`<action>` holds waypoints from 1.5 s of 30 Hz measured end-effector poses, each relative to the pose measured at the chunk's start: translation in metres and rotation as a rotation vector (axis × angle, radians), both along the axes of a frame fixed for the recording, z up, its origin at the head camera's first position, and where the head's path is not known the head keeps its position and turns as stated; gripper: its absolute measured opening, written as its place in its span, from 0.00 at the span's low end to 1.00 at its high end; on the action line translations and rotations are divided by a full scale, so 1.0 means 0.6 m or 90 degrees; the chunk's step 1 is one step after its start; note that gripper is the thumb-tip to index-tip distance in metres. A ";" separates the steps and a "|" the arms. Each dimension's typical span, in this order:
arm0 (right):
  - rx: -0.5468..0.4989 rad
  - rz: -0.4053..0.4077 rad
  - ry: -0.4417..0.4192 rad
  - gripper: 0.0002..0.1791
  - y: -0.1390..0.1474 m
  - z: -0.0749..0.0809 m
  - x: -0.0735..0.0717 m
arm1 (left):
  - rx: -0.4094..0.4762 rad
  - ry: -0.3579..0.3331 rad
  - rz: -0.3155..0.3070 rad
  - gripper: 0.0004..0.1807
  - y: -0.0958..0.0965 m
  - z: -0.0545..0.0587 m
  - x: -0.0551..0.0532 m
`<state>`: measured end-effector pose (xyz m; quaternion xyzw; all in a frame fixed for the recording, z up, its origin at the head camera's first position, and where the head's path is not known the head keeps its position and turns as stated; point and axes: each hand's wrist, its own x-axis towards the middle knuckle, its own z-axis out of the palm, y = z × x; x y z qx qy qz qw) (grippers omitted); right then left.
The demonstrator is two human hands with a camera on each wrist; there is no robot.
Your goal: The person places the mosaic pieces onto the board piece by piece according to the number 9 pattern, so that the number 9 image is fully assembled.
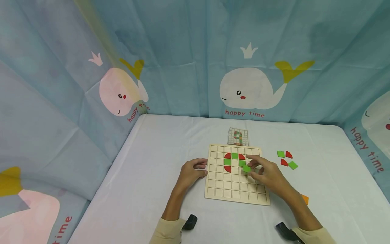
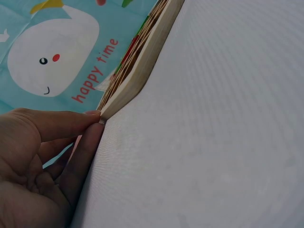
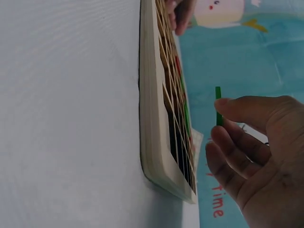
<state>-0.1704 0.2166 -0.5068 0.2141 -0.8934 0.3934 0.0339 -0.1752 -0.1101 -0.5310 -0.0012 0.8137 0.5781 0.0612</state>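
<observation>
A wooden grid board (image 1: 226, 184) lies on the table, with several red quarter-round and green square tiles set in its upper cells. At its left edge is my left hand (image 1: 191, 174), thumb and fingertips resting against the rim; the left wrist view shows these fingertips (image 2: 92, 118) right at the edge. My right hand (image 1: 268, 173) pinches a green square tile (image 1: 246, 168) between thumb and fingers over the board's right half. Seen edge-on in the right wrist view, that green tile (image 3: 218, 105) is held above the board surface.
A pattern card (image 1: 238, 137) with a gridded picture lies behind the board. Right of the board are loose green tiles (image 1: 280, 154) and red quarter-round tiles (image 1: 288, 155). An orange piece (image 1: 305, 199) shows partly behind the right forearm. A whale-print curtain (image 1: 182, 67) surrounds the table.
</observation>
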 end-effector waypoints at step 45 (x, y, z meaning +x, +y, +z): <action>0.056 0.023 -0.093 0.35 -0.064 -0.010 -0.022 | 0.016 -0.003 -0.002 0.27 -0.002 -0.004 -0.002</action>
